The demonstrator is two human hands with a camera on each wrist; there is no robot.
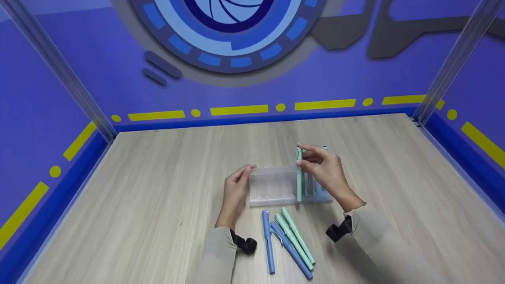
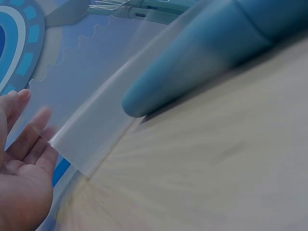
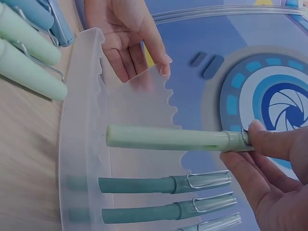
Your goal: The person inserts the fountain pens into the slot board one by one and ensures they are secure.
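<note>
My right hand (image 1: 327, 169) pinches a light green pen (image 1: 299, 177) near its clip end, between thumb and fingers. The pen stands upright in front of a translucent pen rack (image 1: 272, 183); whether its lower end touches the base I cannot tell. At the rack's left end, my left hand (image 1: 234, 193) holds the upper corner, with some fingers behind the panel in the right wrist view. Two dark green pens (image 3: 139, 185) stand in the rack beside the held pen, with blue pens (image 1: 318, 185) farther right, partly hidden by my right hand.
In front of the rack lie two blue pens (image 1: 268, 240) and two light green pens (image 1: 298, 234), the right-hand ones bunched together. A blue pen (image 2: 192, 62) looms close in the left wrist view. Blue printed walls (image 1: 252, 94) border the wooden table (image 1: 165, 177).
</note>
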